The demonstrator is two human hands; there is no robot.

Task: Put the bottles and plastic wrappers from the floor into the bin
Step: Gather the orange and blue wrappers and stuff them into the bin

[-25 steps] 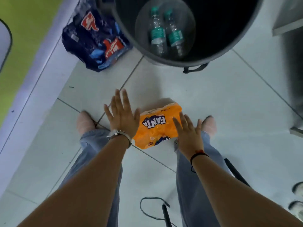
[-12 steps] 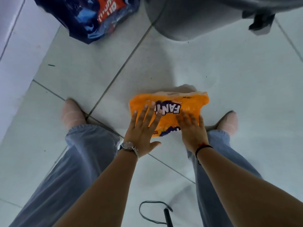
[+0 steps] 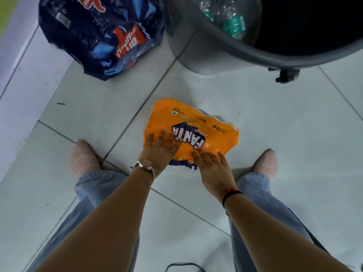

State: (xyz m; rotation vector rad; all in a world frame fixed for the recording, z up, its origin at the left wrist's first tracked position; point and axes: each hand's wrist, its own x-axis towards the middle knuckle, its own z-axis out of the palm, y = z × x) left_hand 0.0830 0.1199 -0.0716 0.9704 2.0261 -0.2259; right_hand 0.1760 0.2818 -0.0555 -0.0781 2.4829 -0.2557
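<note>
An orange Fanta plastic wrapper (image 3: pixel 196 122) lies flat on the white tiled floor between my feet. My left hand (image 3: pixel 159 152) rests on its near left part with fingers spread. My right hand (image 3: pixel 212 167) lies flat on its near edge, fingers apart. Neither hand has closed around it. A dark blue plastic wrapper (image 3: pixel 102 36) with red logos lies on the floor at the upper left. The grey bin (image 3: pixel 216 48) stands at the upper right, and clear bottles with green labels (image 3: pixel 229 18) lie inside it.
My feet (image 3: pixel 83 160) (image 3: pixel 266 161) stand on either side of the orange wrapper. A pale wall base (image 3: pixel 17 61) runs along the left. The bin's black handle clip (image 3: pixel 286 74) hangs off its rim. A dark cable (image 3: pixel 182 266) loops at the bottom edge.
Both hands came down onto the orange wrapper and now press it flat. The wrapper has turned a little and spread out. The view has tilted so the bin's inside shows again.
</note>
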